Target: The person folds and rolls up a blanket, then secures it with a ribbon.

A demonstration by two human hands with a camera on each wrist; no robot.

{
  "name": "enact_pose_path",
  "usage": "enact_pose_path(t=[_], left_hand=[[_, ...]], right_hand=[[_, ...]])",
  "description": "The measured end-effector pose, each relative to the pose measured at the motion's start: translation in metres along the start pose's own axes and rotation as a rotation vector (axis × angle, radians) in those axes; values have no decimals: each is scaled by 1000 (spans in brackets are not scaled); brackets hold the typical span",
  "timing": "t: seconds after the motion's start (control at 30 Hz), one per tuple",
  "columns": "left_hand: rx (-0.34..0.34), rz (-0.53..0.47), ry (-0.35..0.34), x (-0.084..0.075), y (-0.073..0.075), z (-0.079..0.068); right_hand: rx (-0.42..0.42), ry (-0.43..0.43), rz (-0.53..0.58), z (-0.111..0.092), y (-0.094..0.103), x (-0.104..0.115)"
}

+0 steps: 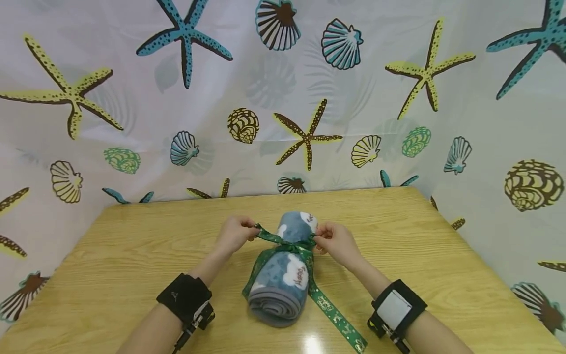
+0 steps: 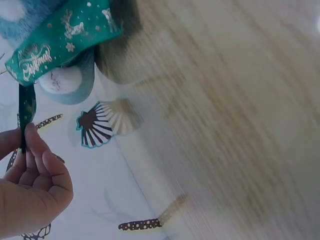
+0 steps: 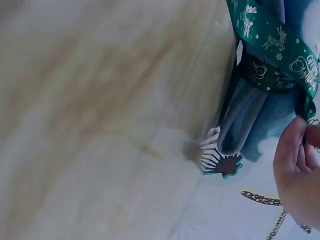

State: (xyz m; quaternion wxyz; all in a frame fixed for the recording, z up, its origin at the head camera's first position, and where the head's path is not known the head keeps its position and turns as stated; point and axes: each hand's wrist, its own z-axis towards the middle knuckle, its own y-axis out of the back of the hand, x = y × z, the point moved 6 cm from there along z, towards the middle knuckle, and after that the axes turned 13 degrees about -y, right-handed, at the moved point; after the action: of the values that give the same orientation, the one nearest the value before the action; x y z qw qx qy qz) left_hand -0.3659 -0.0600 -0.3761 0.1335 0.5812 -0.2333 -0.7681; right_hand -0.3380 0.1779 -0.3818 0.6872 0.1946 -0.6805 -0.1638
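Observation:
A rolled blue towel or blanket [image 1: 276,280] with white cloud patches lies on the table, its spiral end facing me. Round its middle runs a green ribbon [image 1: 329,309] printed with Christmas lettering and reindeer, gathered at a knot on top. My left hand [image 1: 234,235] pinches a stretch of ribbon out to the left of the knot. On the other side, my right hand [image 1: 338,243] pinches ribbon close beside the roll. One long tail trails down to the right across the tabletop. In the right wrist view, the right fingertips [image 3: 295,131] hold a ribbon fold.
Under the roll is a light wood table [image 1: 146,255]. A white cloth backdrop [image 1: 212,93] with starfish and shells rises behind its far edge and along both sides. Black bands with small cameras [image 1: 185,297] sit on both wrists.

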Motion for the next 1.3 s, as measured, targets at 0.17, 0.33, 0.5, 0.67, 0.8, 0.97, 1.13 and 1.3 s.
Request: enact_pose_path(t=[0.17,0.33,0.5,0.67,0.8,0.97,1.13,1.3], left_hand=[[83,123,22,2,8,-4],[110,159,38,2,12,-6],[107,149,26,2,16,-6],[81,125,13,4,18,-6],[62,84,10,3,17,-6],[41,56,10,5,15,-6],[67,76,-6,6,13,-8],[134,162,-18,5,14,-9]], right_hand=[[-104,262,-405,-15,3,9],[-98,320,-506,-19,3,10],[22,152,-301,-13,5,2],[144,-161,182,-5,5,-10],[175,-267,178,-3,-2,-9],[123,-234,4,-2,-7,-5],[50,-125,-100,-4,-6,-3],[56,-73,-202,-5,-6,-7]])
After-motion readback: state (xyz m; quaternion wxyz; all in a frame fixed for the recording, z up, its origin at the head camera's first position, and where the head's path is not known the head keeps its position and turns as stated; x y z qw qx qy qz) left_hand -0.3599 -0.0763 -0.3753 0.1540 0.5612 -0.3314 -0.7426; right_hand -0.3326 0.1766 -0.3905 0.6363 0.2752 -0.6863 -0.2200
